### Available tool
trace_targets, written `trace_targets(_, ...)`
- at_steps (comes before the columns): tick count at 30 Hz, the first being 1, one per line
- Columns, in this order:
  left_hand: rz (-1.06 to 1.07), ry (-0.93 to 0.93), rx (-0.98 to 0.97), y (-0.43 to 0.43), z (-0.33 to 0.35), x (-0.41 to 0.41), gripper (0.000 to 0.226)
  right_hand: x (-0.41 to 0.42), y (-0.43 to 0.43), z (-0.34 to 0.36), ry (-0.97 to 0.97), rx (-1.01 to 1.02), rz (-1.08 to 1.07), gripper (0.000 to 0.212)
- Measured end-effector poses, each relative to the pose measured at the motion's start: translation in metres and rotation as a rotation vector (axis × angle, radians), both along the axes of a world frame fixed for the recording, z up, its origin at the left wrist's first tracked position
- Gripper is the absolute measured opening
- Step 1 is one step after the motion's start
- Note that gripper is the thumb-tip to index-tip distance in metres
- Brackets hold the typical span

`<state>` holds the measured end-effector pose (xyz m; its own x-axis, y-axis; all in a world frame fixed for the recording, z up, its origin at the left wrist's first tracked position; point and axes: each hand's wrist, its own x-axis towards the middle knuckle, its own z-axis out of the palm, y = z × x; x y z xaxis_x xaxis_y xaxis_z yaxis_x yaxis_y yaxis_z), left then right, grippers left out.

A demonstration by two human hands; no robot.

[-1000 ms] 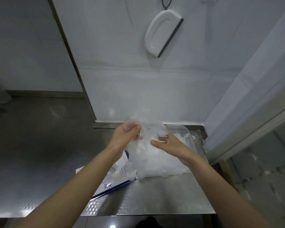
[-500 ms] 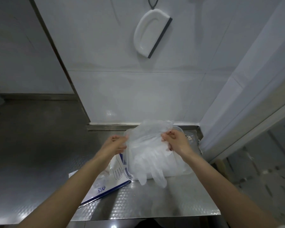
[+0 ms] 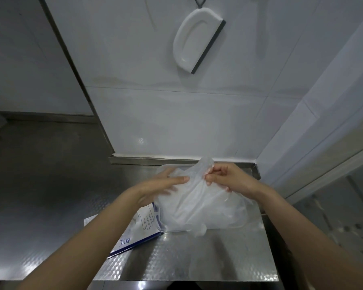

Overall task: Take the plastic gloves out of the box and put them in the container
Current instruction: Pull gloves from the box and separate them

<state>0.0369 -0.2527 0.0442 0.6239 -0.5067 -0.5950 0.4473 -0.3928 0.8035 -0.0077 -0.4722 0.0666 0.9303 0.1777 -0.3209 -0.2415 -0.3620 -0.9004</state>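
Observation:
A bundle of clear plastic gloves is held over a clear plastic container on the steel counter. My right hand pinches the bundle's top edge with curled fingers. My left hand lies against the bundle's left side with its fingers stretched out flat. Glove fingertips hang over the container's front rim. The white and blue glove box lies flat to the left of the container, partly hidden under my left forearm.
The steel counter ends at a front edge near me and a right edge beside the container. A tiled wall stands right behind the container, with a white squeegee hanging on it. A lower steel surface spreads to the left.
The glove bundle has come down toward the container. My left hand let go of its pinch and now lies flat on the bundle. My right hand keeps its pinch at the top.

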Motion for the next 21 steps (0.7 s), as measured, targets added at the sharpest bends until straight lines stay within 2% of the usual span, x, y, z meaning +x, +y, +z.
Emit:
trace_targets(2,-0.064,0.098,-0.15,-0.004,0.004,-0.003,0.066,0.002,0.0,0.002,0.009,0.001,0.028,0.012)
trace_targets(4,-0.021,0.151,-0.177,-0.007,0.003,-0.003,0.049,0.006,-0.003,0.001,0.017,-0.014,0.062,0.01)
trace_targets(6,0.068,0.123,-0.175,-0.008,-0.003,-0.003,0.031,0.011,-0.009,-0.004,0.031,-0.039,0.095,0.007)
trace_targets(8,0.186,0.023,-0.158,-0.007,-0.008,-0.002,0.011,0.016,-0.017,-0.011,0.053,-0.147,0.14,0.007)
trace_targets(9,0.259,-0.023,-0.144,-0.007,-0.01,-0.002,0.008,0.018,-0.021,-0.015,0.074,-0.213,0.161,0.012)
trace_targets(11,0.398,-0.071,-0.149,-0.006,-0.011,-0.004,0.009,0.019,-0.027,-0.021,0.141,-0.271,0.182,0.022)
trace_targets(14,0.493,-0.182,-0.106,-0.005,-0.016,-0.005,0.01,0.017,-0.035,-0.029,0.209,-0.204,0.163,0.018)
trace_targets(17,0.519,-0.354,0.047,-0.006,-0.026,-0.008,0.014,0.017,-0.036,-0.039,0.204,-0.057,-0.037,0.018)
trace_targets(21,0.523,-0.517,0.183,-0.012,-0.044,-0.012,0.019,0.02,-0.019,-0.053,0.141,0.01,-0.408,0.025)
